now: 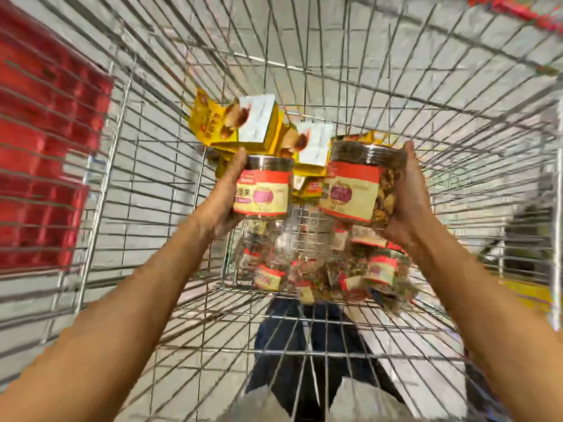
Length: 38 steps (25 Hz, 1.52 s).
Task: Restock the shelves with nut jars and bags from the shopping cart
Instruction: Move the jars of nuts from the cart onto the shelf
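- Gripping a jar (262, 190), the left hand (224, 202) lifts it above the cart (128, 166).
- Right hand (408, 196) clasps another jar (356, 190); yellow bags (231, 123) lie beyond.

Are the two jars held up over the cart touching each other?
Apart. The head view shows a clear gap between the left jar and the right jar, with yellow bags showing through it.

My left hand (224, 202) gripped small jar (262, 190), right hand (406, 196) bigger jar (356, 187), above cart (152, 166); yellow bags (219, 123) behind.
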Each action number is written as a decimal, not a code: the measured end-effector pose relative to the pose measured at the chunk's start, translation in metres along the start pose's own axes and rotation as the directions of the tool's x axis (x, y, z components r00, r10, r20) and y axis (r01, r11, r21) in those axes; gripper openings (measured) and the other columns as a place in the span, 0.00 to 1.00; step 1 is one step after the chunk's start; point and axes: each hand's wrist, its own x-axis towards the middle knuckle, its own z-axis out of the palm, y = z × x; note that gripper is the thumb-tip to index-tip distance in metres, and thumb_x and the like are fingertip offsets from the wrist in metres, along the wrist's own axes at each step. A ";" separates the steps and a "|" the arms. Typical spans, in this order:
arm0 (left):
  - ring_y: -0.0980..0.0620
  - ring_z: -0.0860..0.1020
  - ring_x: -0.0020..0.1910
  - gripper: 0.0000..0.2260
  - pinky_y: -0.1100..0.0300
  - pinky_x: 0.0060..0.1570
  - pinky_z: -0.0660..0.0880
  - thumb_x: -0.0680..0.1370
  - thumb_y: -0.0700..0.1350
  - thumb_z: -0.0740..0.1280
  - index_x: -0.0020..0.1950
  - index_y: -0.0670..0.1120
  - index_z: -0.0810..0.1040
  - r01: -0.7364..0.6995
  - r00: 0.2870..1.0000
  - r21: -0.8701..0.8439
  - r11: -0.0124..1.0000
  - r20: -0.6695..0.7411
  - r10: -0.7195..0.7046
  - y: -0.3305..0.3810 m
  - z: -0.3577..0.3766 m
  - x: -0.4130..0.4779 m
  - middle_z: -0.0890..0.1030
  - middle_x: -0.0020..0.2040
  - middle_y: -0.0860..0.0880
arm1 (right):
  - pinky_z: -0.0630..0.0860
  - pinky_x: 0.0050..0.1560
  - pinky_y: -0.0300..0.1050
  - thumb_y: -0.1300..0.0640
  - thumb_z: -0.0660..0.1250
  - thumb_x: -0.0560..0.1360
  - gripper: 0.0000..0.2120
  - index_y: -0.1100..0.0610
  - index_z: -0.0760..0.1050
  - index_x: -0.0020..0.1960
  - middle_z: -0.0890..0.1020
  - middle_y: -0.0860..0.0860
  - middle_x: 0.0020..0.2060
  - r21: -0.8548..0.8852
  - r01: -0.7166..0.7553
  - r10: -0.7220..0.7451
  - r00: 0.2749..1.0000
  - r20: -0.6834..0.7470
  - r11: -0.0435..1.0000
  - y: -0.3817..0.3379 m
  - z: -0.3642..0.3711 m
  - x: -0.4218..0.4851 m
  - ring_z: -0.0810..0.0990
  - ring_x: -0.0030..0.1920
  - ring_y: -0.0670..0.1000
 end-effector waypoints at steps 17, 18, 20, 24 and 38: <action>0.48 0.83 0.41 0.33 0.46 0.45 0.80 0.74 0.67 0.47 0.46 0.46 0.85 -0.179 0.540 0.357 0.917 0.815 -0.212 -0.068 0.372 -0.235 0.85 0.42 0.47 | 0.82 0.40 0.50 0.34 0.48 0.77 0.32 0.54 0.83 0.42 0.82 0.60 0.39 0.341 0.897 -0.454 0.437 -0.777 0.280 0.094 -0.176 -0.432 0.82 0.40 0.59; 0.48 0.83 0.41 0.34 0.47 0.44 0.80 0.73 0.68 0.47 0.47 0.47 0.85 -0.186 0.488 0.366 0.912 0.840 -0.237 -0.089 0.391 -0.248 0.85 0.42 0.47 | 0.80 0.49 0.53 0.33 0.49 0.76 0.30 0.53 0.80 0.48 0.78 0.62 0.41 0.332 0.909 -0.431 0.412 -0.803 0.250 0.106 -0.194 -0.452 0.78 0.42 0.60; 0.50 0.84 0.40 0.34 0.50 0.40 0.81 0.75 0.67 0.45 0.46 0.49 0.86 -0.202 0.410 0.390 0.899 0.867 -0.284 -0.142 0.434 -0.277 0.86 0.42 0.48 | 0.72 0.62 0.59 0.31 0.49 0.74 0.29 0.53 0.75 0.55 0.77 0.62 0.43 0.297 0.933 -0.367 0.354 -0.860 0.204 0.135 -0.241 -0.496 0.76 0.44 0.61; 0.49 0.84 0.44 0.32 0.49 0.43 0.81 0.73 0.67 0.49 0.53 0.46 0.82 -0.131 0.367 0.370 0.920 0.880 -0.301 -0.249 0.503 -0.319 0.85 0.45 0.47 | 0.80 0.48 0.58 0.30 0.47 0.74 0.34 0.53 0.81 0.54 0.84 0.55 0.50 0.263 0.944 -0.335 0.317 -0.887 0.198 0.184 -0.332 -0.570 0.83 0.50 0.58; 0.49 0.81 0.52 0.35 0.52 0.55 0.78 0.61 0.69 0.67 0.57 0.44 0.76 -0.461 0.483 0.199 0.865 0.874 0.057 -0.405 0.655 -0.253 0.83 0.48 0.50 | 0.81 0.45 0.50 0.34 0.49 0.76 0.29 0.48 0.84 0.45 0.86 0.50 0.44 0.249 0.966 -0.317 0.259 -0.913 0.073 0.190 -0.520 -0.549 0.85 0.44 0.52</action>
